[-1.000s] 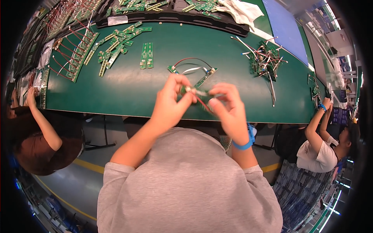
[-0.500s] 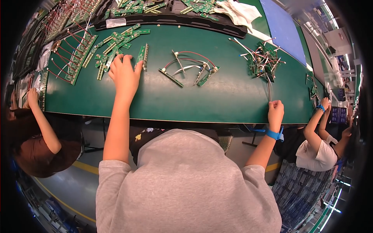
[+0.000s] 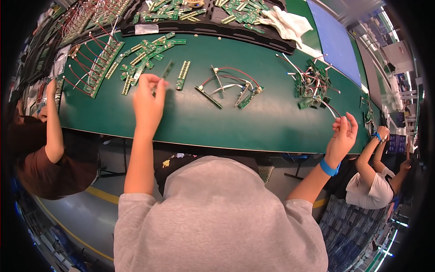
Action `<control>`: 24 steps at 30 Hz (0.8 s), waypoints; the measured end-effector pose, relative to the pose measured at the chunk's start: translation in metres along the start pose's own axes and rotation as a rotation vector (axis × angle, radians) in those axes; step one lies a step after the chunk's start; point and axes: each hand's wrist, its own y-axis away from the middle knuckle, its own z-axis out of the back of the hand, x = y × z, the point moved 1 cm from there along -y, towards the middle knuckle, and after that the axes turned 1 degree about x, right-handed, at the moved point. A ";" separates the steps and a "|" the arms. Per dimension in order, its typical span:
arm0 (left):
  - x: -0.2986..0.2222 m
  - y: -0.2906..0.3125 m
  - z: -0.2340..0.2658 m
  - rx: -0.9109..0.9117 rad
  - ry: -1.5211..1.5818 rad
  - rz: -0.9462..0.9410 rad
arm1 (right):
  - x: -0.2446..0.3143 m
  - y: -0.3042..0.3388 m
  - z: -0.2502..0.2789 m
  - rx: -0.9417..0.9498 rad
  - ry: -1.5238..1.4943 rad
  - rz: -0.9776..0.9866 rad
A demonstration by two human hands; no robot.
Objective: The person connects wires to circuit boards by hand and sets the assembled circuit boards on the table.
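My left hand (image 3: 149, 102) is raised over the green table with thumb and fingers pinched on a narrow green circuit board (image 3: 168, 70), blurred by motion. Just right of it lies another circuit board strip (image 3: 182, 75) with pale components in rows. At the right, my right hand (image 3: 343, 135), a blue band on its wrist, has its fingers curled at the end of a thin white and dark cable (image 3: 331, 108). That cable runs out of a tangled pile of wired boards (image 3: 313, 84). Between my hands stand several small boards joined by red and white wires (image 3: 229, 86).
Loose circuit boards (image 3: 144, 55) are heaped left of centre, beside a row of wired boards (image 3: 99, 68). A black tray (image 3: 213, 31) of boards and a white cloth (image 3: 287, 25) sit at the back. Co-workers' arms (image 3: 55, 131) (image 3: 366, 145) are at both sides.
My left hand has picked up one board strip; another now lies face up beside it. My right hand has moved right and turned, and the cable slants toward it. The view has shifted slightly.
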 end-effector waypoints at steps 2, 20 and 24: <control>-0.007 0.009 0.000 0.085 0.268 -0.012 | 0.003 -0.001 0.001 0.060 -0.104 -0.010; -0.052 0.064 -0.023 0.598 0.597 0.113 | 0.015 0.089 -0.138 0.860 -0.291 -0.282; -0.053 0.070 -0.026 0.600 0.778 0.232 | 0.019 0.106 -0.150 0.856 -0.369 -0.475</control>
